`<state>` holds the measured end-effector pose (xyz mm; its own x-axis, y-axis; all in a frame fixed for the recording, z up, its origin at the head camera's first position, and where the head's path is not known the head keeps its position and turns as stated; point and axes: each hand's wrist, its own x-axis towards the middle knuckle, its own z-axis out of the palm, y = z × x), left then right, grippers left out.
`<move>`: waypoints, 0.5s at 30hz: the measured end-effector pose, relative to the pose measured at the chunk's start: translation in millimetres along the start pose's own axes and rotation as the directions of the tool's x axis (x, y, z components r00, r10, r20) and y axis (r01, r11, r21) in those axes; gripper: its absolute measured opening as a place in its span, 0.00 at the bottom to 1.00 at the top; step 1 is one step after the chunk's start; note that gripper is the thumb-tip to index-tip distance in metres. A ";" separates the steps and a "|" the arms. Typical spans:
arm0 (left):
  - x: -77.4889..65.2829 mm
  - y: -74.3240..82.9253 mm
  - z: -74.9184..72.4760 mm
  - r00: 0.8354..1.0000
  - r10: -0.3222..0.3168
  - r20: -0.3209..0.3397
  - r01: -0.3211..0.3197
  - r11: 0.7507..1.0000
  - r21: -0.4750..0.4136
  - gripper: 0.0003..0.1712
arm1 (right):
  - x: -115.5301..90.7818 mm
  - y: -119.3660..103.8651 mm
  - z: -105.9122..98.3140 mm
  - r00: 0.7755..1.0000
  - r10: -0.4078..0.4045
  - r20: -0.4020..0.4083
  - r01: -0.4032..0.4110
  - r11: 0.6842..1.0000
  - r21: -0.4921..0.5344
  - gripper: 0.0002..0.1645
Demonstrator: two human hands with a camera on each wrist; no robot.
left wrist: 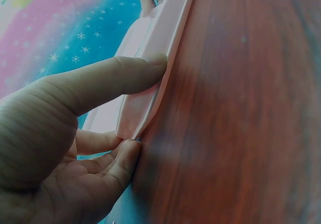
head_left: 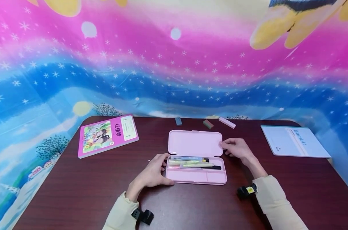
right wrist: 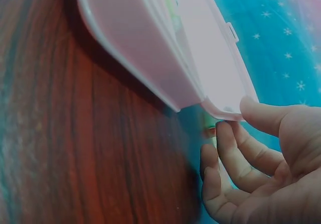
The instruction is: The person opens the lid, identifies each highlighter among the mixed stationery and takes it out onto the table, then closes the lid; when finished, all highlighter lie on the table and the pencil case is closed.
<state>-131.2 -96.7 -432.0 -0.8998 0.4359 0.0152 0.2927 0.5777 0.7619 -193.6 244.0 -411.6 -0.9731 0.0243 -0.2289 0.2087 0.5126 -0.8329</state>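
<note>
A pink pencil case (head_left: 188, 176) lies opened on the table, its lid (head_left: 195, 142) tipped back behind the base. Several pens and markers (head_left: 195, 163) fill the long rear compartment; two smaller front compartments show bare pink bottoms. My left hand (head_left: 153, 172) grips the base at its left end, thumb on the front wall and fingers round the side, as the left wrist view (left wrist: 95, 123) confirms. With thumb and fingertips, my right hand (head_left: 237, 148) pinches the right edge of the lid; the right wrist view shows the thumb (right wrist: 263, 116) on the lid's inner face.
Behind the case lie a blue-grey eraser (head_left: 178, 121), a green and brown block (head_left: 208, 124) and a pale pink bar (head_left: 227, 123). A pink book (head_left: 107, 135) is at the left, a white Gambit notebook (head_left: 294, 142) at the right. A printed cloth (head_left: 174, 70) hangs behind the table (head_left: 84, 191).
</note>
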 end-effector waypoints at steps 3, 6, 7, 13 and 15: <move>0.3 0.0 0.1 1.000 0.001 0.001 -0.001 1.000 0.000 0.53 | -5.0 -1.8 -4.1 0.998 -0.051 -0.048 0.053 0.998 0.033 0.24; 0.3 -0.2 -0.1 1.000 -0.004 -0.001 0.004 1.000 -0.001 0.53 | -10.5 -4.9 -8.4 0.987 -0.124 -0.106 0.132 0.988 0.075 0.25; 0.2 -0.2 -0.2 1.000 -0.006 -0.001 0.006 1.000 -0.003 0.53 | -12.8 -6.6 -9.5 0.981 -0.148 -0.121 0.159 0.984 0.085 0.25; 0.0 -0.1 -0.1 1.000 -0.009 -0.001 0.009 1.000 -0.007 0.53 | -30.3 -21.6 -10.2 0.964 -0.228 -0.138 0.245 0.962 0.121 0.22; 0.5 0.0 0.4 1.000 -0.007 0.002 0.007 1.000 -0.003 0.53 | -37.0 -25.2 -7.9 0.962 -0.241 -0.126 0.257 0.959 0.124 0.21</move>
<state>-131.5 -96.2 -432.3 -0.9013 0.4332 0.0086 0.2853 0.5785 0.7642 -163.6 237.0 -378.2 -0.9990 0.0074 0.0440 -0.0376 0.3916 -0.9194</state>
